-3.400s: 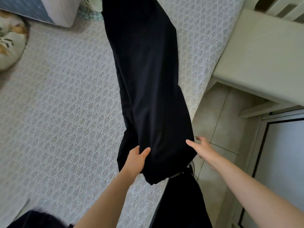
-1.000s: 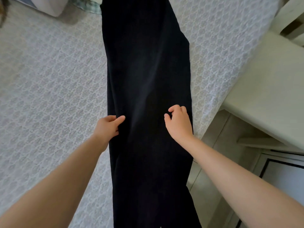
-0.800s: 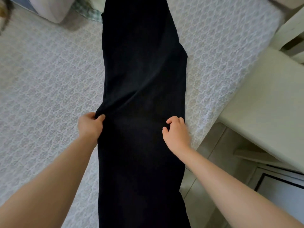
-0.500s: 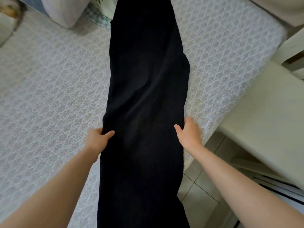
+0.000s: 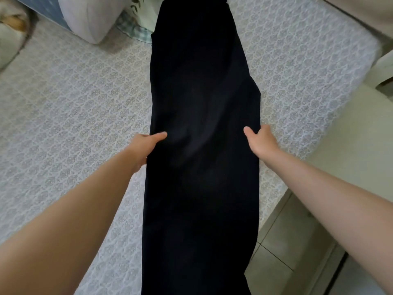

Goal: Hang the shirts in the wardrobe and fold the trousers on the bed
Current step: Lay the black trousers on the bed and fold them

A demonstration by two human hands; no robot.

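Now the black trousers (image 5: 202,145) lie stretched lengthwise on the bed (image 5: 74,113). They pass between the two hands and run away from the person. The left hand (image 5: 146,145) holds the left edge of the cloth: its thumb lies on top and the fingers go under the edge, so it pinches the fabric. The right hand (image 5: 260,141) takes the opposite edge in the same way, thumb on the cloth and fingers curled at the border. The whole width of the trousers is between the hands.

Far beyond the left hand a white pillow (image 5: 93,18) rests on the patterned cover. Just beside it a checked cloth (image 5: 134,31) reaches the trousers' left side. Farther left of that hand a cushion (image 5: 10,33) with an orange mark sits at the edge of view. To the right of the right hand the mattress ends and a cream surface (image 5: 350,135) stands. Below the right forearm floor tiles (image 5: 287,241) show.

The left fingers are hidden under the fabric, and the right fingers are a little blurred. The far end of the trousers is cut off at the top of the view. The near end is cut off at the bottom, where it passes over the bed's edge. The dark cloth shows almost no seams, so I cannot tell which end is the waist.
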